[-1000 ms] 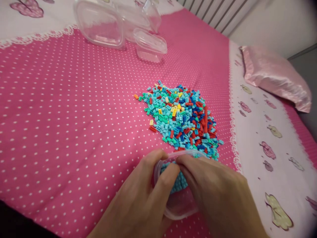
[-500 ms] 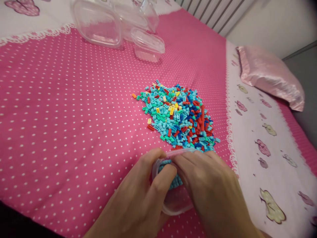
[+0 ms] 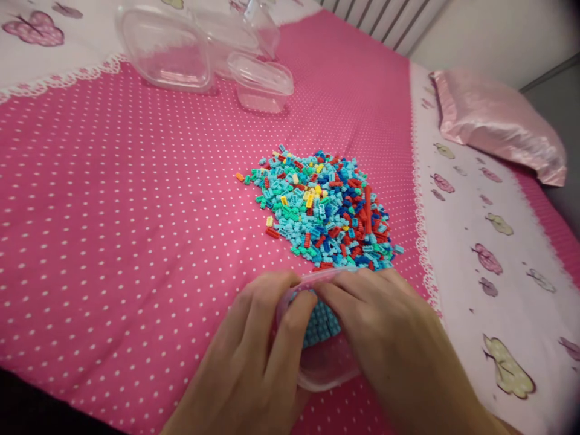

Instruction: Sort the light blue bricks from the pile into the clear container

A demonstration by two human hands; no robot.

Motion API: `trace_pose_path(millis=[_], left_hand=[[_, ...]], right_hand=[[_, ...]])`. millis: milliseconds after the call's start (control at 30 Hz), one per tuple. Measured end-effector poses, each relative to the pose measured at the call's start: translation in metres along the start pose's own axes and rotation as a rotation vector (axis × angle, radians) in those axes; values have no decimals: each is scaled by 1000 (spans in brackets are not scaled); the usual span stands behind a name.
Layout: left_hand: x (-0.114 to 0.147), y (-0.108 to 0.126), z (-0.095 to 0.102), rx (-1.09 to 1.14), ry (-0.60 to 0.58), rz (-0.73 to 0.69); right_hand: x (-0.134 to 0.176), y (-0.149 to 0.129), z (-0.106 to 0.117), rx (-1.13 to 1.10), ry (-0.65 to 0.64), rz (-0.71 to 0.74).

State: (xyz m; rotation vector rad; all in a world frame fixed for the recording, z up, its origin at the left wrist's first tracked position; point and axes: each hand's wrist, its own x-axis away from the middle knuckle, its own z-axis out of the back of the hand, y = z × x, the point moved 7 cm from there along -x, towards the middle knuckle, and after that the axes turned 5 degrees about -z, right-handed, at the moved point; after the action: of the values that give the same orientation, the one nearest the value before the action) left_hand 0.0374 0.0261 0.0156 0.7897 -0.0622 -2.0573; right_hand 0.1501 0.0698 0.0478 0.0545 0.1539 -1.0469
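Note:
A clear round-cornered plastic container [image 3: 327, 368] sits between my hands, tilted so its opening faces me. Inside lies a teal studded block assembly [image 3: 321, 325], partly covered by my fingers. My left hand [image 3: 265, 329] is closed round the container's left rim, with one finger reaching in against the teal blocks. On the other side, my right hand [image 3: 374, 326] grips the right and far rim, its fingertips bent near the blocks and partly hidden. Just beyond the container spreads a pile of small building bricks [image 3: 317, 211] in light blue, green, dark blue, red and yellow.
Clear plastic containers stand at the back left, among them a large one [image 3: 167, 54] and a small lidded one [image 3: 263, 87]. A pink satin pillow [image 3: 498, 124] lies at the right. Everything rests on a pink dotted bedspread [image 3: 136, 211]; white bed rails [image 3: 385, 21] rise behind.
More of the teal studded blocks shows inside the container, as my fingers have shifted slightly on them. Both hands stay on the container. The camera view has moved a little.

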Motion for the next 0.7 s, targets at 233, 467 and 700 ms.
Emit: trace_pose_path(millis=[233, 467, 700], left_hand=[[-1, 22, 8, -230, -59, -268], [-3, 25, 6, -340, -40, -232], [-3, 21, -1, -279, -96, -245]], right_hand=[[8, 11, 30, -18, 50, 177], [-4, 5, 24, 100, 23, 206], [-2, 6, 18, 0, -52, 224]])
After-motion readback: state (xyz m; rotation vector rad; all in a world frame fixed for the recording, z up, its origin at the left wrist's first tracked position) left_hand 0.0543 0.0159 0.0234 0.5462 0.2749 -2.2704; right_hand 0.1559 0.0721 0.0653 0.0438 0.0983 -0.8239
